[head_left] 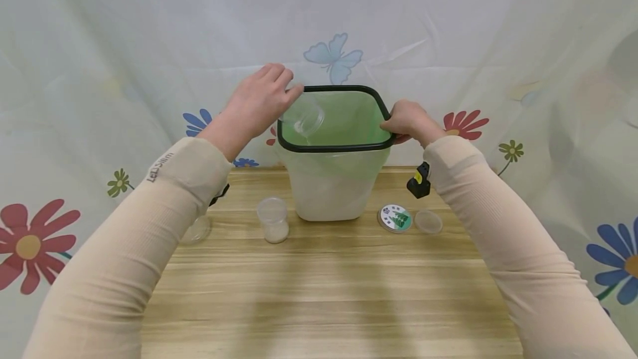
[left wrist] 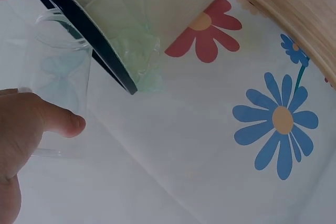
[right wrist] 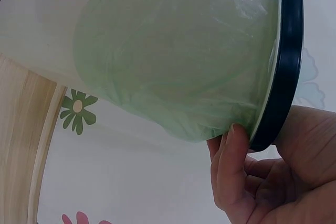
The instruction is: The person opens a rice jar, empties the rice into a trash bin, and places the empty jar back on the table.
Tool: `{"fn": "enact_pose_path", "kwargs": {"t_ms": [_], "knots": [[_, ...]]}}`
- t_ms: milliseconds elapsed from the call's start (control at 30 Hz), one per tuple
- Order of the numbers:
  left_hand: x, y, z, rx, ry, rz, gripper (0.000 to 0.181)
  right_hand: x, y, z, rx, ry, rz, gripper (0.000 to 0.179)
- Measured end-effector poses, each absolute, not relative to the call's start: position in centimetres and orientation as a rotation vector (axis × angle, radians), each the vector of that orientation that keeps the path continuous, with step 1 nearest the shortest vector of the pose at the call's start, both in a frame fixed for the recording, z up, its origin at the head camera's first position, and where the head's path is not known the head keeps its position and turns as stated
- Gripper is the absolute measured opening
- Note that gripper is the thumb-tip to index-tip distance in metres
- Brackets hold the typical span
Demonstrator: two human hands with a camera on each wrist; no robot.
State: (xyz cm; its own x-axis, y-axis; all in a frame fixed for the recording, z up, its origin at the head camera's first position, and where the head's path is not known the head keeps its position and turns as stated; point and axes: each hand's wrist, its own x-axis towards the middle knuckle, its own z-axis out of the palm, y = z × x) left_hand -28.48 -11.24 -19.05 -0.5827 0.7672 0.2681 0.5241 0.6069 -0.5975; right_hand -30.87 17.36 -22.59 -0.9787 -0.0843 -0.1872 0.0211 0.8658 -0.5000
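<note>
My left hand grips a clear plastic cup and holds it tipped, its mouth over the left side of a trash can. A little whitish matter shows near the cup's mouth in the head view. The can is whitish, lined with a thin green bag, and has a black rim. At the can's right corner my right hand holds the rim, thumb on top and fingers beneath, as the right wrist view shows.
On the wooden table, a clear container with white contents stands front left of the can. A clear round piece lies farther left, partly behind my sleeve. To the right lie a round labelled lid and a clear lid. A flowered curtain hangs behind.
</note>
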Motion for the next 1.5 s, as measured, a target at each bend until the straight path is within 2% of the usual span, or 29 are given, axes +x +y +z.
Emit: {"fn": "enact_pose_path", "kwargs": {"t_ms": [700, 1033, 1367, 1500], "knots": [[-28.5, -10.5, -18.5, -1.135, -2.241, 0.747, 0.045, -31.2, 17.5, -22.8, -0.058, 2.848, -0.756, 0.016], [-28.4, -10.0, -18.3, -1.141, -2.249, 0.869, 0.070, -31.1, 17.5, -22.8, -0.058, 2.853, -0.752, 0.016], [-28.4, -9.8, -18.3, -1.155, -2.224, 0.931, 0.078, -31.2, 17.4, -22.9, -0.064, 2.851, -0.763, 0.016], [-28.4, -9.9, -18.3, -1.158, -2.214, 0.958, 0.088, -31.2, 17.5, -22.9, -0.073, 2.852, -0.758, 0.016]]}}
